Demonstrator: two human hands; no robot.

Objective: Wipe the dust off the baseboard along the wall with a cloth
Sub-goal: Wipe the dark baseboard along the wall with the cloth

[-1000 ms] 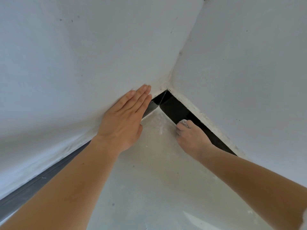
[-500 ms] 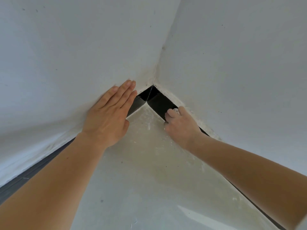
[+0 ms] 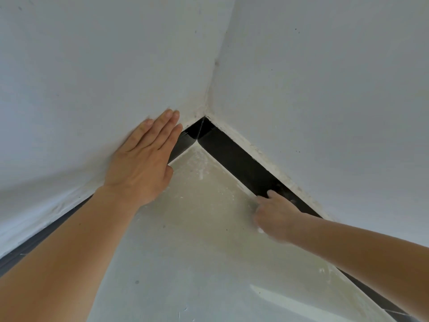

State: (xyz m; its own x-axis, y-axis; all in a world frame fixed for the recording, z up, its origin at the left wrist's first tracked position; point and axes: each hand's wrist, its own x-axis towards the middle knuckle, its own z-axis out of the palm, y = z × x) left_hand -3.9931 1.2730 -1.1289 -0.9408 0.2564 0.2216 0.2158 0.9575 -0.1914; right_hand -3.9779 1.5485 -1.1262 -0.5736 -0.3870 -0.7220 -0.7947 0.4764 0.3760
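Left hand [image 3: 141, 163] flat, fingers straight, pressed on left wall [image 3: 92, 77] just beside the corner, covering part of black baseboard [image 3: 234, 159]. Right hand [image 3: 276, 214] blurred, fingers curled, knuckles against baseboard along right wall [image 3: 325, 89], away from corner. Cloth [image 3: 261, 230] mostly hidden in fist, only pale scrap showing under palm. Dusty floor [image 3: 197, 228] below.

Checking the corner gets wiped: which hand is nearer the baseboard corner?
Left. The left hand lies flat on the wall, reaching almost to the corner; the right hand is farther along the right baseboard.
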